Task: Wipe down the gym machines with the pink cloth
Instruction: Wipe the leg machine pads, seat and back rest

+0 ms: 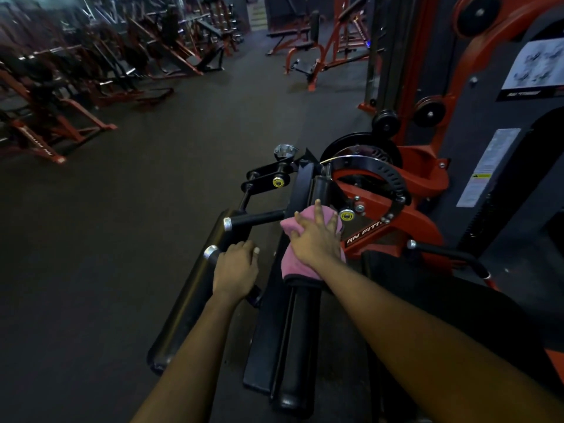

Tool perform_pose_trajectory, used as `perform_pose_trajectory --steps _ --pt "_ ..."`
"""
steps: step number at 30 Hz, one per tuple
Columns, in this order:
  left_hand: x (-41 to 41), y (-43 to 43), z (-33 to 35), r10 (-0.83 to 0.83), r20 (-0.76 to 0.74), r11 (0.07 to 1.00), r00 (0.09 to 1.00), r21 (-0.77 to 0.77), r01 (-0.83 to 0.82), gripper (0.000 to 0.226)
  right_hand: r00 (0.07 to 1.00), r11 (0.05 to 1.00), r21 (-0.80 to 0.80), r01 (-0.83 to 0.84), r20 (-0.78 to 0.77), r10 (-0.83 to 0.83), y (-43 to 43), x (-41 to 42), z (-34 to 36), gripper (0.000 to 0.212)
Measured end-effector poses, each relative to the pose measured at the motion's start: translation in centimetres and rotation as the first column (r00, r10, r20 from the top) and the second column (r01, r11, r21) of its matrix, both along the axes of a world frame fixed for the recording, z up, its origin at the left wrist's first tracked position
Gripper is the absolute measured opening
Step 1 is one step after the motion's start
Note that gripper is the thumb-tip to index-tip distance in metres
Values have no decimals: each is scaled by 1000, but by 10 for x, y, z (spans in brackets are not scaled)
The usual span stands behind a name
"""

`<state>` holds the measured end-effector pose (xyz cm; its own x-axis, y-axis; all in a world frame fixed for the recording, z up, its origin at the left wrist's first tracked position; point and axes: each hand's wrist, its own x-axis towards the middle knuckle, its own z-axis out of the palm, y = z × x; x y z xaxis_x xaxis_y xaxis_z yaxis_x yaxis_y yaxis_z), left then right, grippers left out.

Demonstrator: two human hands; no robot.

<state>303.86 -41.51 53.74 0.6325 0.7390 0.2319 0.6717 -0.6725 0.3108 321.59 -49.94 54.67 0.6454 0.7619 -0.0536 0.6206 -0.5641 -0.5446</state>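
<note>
as left hand [236, 270] grips a bar [212, 252], flat right hand [317, 239] presses pink cloth [288, 261] on gym pad [300, 331].

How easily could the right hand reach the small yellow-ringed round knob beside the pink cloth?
Probably yes, easily: the right hand presses the pink cloth with fingertips just short of the yellow-ringed knob, and nothing lies between.

A gym — rows of red-framed weight machines [76, 87], benches [287, 35], dark rubber floor [122, 224]
</note>
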Motion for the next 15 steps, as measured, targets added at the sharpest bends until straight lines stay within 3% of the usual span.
perform_pose_trajectory --steps 6,8,13,15 --pt "54 22 0 34 18 998 999 53 -35 20 997 998 25 -59 -56 61 34 52 5 54" --pt "72 37 -2 40 -58 996 998 81 -35 27 994 996 55 -70 -85 75 46 70 5 54" --pt "125 73 -3 117 -358 992 926 1 -125 38 990 989 126 -84 -106 97 87 132 -4 52" --pt "138 81 -4 99 -408 991 907 -37 -125 40 987 981 177 -82 -123 104 97 152 -4 47"
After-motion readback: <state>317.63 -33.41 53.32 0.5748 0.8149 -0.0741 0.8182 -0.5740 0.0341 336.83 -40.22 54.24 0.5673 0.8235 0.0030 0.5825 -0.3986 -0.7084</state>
